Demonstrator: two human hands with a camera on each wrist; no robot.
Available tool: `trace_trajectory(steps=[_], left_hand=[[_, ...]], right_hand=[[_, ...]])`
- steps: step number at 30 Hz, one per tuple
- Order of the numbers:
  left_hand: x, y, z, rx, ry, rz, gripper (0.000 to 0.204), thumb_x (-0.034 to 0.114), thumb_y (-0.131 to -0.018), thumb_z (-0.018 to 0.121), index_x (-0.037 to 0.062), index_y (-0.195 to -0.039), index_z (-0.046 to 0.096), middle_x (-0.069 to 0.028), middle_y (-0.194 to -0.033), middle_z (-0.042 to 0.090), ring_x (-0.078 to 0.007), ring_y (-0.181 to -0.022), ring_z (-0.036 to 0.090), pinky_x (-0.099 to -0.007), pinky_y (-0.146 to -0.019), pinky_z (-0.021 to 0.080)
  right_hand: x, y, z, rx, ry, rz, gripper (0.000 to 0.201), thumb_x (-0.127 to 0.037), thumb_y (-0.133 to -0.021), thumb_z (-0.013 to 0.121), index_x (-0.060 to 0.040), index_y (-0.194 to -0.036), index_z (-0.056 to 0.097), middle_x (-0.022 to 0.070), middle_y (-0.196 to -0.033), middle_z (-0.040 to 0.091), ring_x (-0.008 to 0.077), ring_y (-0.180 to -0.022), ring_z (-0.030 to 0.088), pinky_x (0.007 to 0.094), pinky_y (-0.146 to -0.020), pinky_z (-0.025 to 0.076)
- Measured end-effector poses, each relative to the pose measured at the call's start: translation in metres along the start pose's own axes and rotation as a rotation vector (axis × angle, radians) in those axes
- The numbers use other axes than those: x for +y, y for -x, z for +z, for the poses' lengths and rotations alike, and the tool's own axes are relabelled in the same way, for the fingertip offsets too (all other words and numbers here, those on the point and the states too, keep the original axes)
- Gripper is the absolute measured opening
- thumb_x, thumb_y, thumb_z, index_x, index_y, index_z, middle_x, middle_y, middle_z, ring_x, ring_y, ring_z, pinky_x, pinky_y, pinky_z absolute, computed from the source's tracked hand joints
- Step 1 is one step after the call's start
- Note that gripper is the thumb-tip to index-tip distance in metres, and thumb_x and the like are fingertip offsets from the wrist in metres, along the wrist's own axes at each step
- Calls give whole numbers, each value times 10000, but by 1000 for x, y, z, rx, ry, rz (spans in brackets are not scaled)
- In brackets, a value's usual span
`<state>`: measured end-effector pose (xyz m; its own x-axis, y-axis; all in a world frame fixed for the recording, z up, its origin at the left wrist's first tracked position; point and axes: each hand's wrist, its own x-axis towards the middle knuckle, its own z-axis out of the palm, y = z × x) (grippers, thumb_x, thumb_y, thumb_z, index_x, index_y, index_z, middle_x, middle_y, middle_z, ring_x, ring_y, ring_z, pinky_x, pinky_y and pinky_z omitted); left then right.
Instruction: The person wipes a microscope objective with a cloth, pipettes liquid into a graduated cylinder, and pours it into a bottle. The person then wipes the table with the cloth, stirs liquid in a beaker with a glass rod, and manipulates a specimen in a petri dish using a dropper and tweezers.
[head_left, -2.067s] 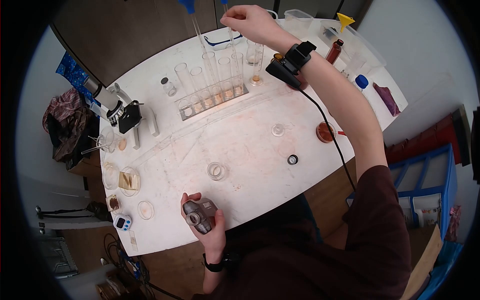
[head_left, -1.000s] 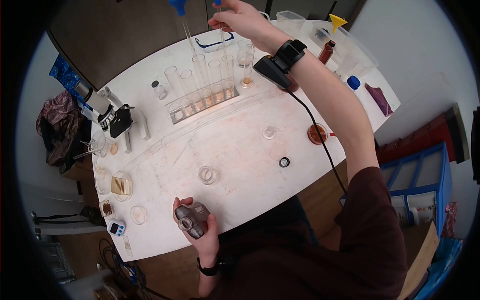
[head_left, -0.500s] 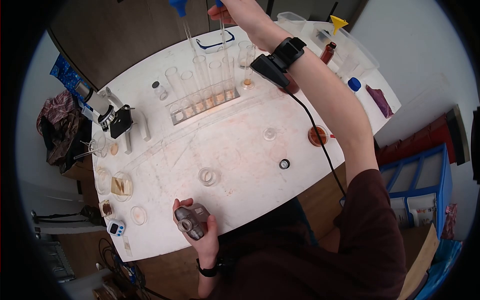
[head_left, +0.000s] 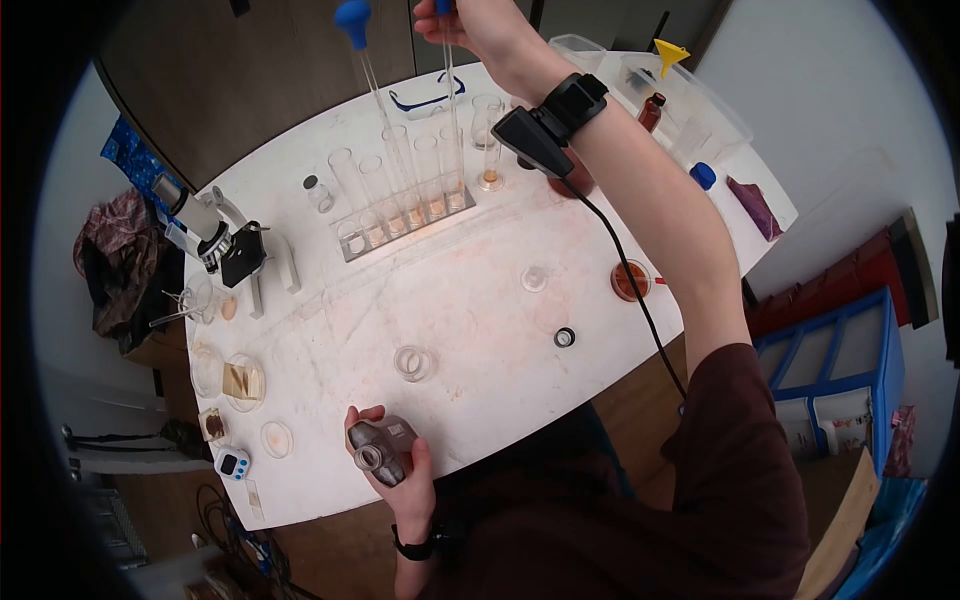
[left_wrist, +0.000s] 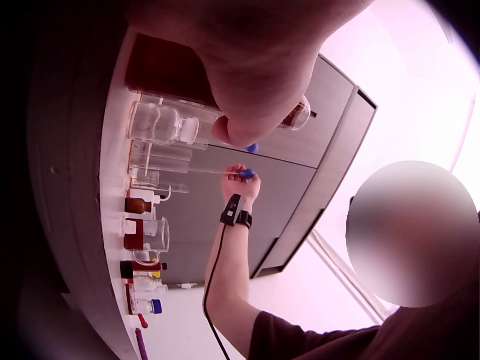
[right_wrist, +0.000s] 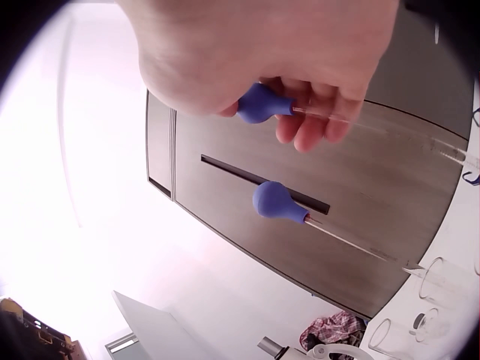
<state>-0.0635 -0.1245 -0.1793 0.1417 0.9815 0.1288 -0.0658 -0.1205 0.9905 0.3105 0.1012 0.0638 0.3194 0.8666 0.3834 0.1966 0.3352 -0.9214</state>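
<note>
Head view: my left hand (head_left: 410, 492) grips the dark bottle (head_left: 388, 450), fingers and thumb round its sides, mouth uncapped, just beyond the table's near edge. My right hand (head_left: 498, 38) is up at the top of one dropper (head_left: 447, 80). Changed: it has moved up from the glass stem to the blue bulb (right_wrist: 257, 103). The stem runs down to the right end of the tube rack (head_left: 401, 238); whether its tip touches liquid, cannot tell. The other dropper (head_left: 372, 80) leans from a neighbouring tube. A small glass jar (head_left: 410, 363) sits on the table (head_left: 480, 310), near the bottle.

Left wrist view: my own skin covers much of the top; the left finger positions are unclear here. Beyond it, the right hand is raised at the blue bulb.

Right wrist view: bulb held narrowly at thumb and palm, other fingers bent beside the stem. Judgement: this hold gives control of the squeeze; whether the bulb is compressed, cannot tell.
</note>
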Motion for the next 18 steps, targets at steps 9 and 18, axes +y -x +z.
trace_trajectory(steps=[9, 18], left_hand=[[-3, 0, -1, 0, -5, 23, 952, -135, -807, 650, 97, -1646, 264, -89, -1435, 470, -176, -1163, 531, -324, -955, 514], [-6, 1, -3, -4, -3, -9, 952, -108, -807, 669, 98, -1646, 269, -88, -1428, 469, -179, -1160, 527, -316, -942, 513]], right_hand=[[-36, -8, 5, -31, -230, -108, 343, -424, -1142, 442, -122, -1104, 601, -7, -910, 615, 112, -798, 594, 325, -814, 506], [-61, -7, 10, -59, -235, -158, 321, -423, -1138, 453, -144, -1066, 596, -25, -865, 583, 91, -758, 555, 295, -737, 469]])
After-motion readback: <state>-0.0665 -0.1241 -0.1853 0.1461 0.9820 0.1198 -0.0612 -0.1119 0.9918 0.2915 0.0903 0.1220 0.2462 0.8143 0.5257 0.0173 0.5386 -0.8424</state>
